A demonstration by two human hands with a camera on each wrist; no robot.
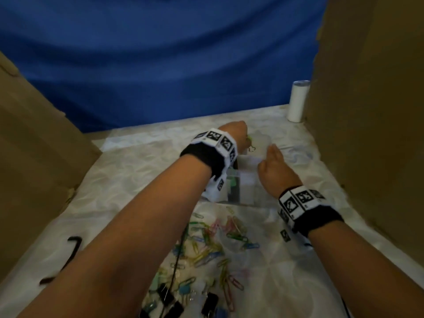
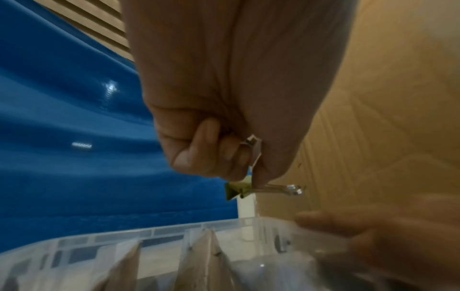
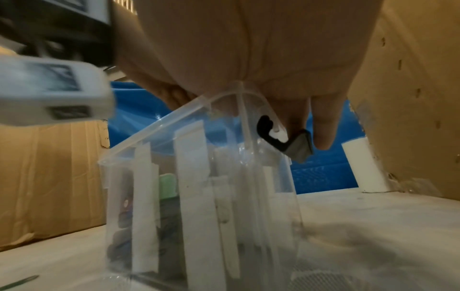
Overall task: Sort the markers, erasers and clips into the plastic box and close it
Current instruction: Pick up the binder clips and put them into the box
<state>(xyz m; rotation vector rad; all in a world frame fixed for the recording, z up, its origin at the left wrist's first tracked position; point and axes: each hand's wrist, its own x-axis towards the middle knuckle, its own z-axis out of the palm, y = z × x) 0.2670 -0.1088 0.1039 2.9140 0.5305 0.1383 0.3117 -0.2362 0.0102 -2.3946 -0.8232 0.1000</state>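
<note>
A clear plastic box (image 1: 246, 180) with dividers stands open in the middle of the table. My left hand (image 1: 242, 134) hovers over its far end and pinches a green binder clip (image 2: 236, 190) by its body, its silver handles sticking out to the right. My right hand (image 1: 271, 154) rests on the box's right rim (image 3: 159, 126), fingers straight beside a grey latch (image 3: 298, 146). A green eraser (image 3: 168, 184) and dark items lie inside the box. Several coloured paper clips (image 1: 213, 239) and black binder clips (image 1: 166, 297) lie on the table near me.
Cardboard walls (image 1: 34, 157) stand at left and right (image 1: 371, 111), with a blue cloth (image 1: 160, 65) behind. A white cylinder (image 1: 298, 102) stands at the back right. A black bent tool (image 1: 73, 245) lies at the left. Clear plastic wrap (image 1: 270, 244) lies under the clips.
</note>
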